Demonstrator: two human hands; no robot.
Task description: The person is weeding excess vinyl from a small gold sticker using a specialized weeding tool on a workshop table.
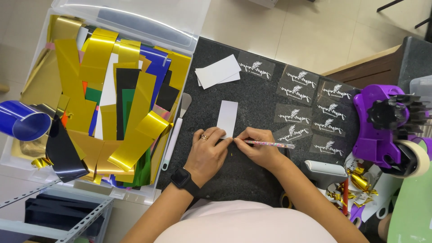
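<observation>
Nearest the person, both hands meet at the middle of a dark speckled table point(252, 175). The left hand point(206, 153), with a ring and a black watch point(182, 179) on its wrist, lies with fingers bent and fingertips pressing down the near left corner of a small white card point(227, 118) that lies upright on the table. The right hand point(261, 147) is closed in a pinch around a thin speckled pen point(269, 143), held nearly flat, its tip touching the near edge of the card just beside the left fingertips. To the near right lie scraps of gold foil point(357, 182) and a purple tape dispenser point(382, 130) with a roll of pale tape. Left of the card, a white-handled scraper point(174, 135) lies along the table's left edge. Further off, to the right, clear stickers point(310, 108) with white leaf lettering lie in rows, and a couple of stacked white cards point(218, 71) lie far behind the single card. On the left, a clear plastic bin point(148, 22) holds gold, blue, green, black and white sheets, with a blue roll point(24, 121) at its left side.
</observation>
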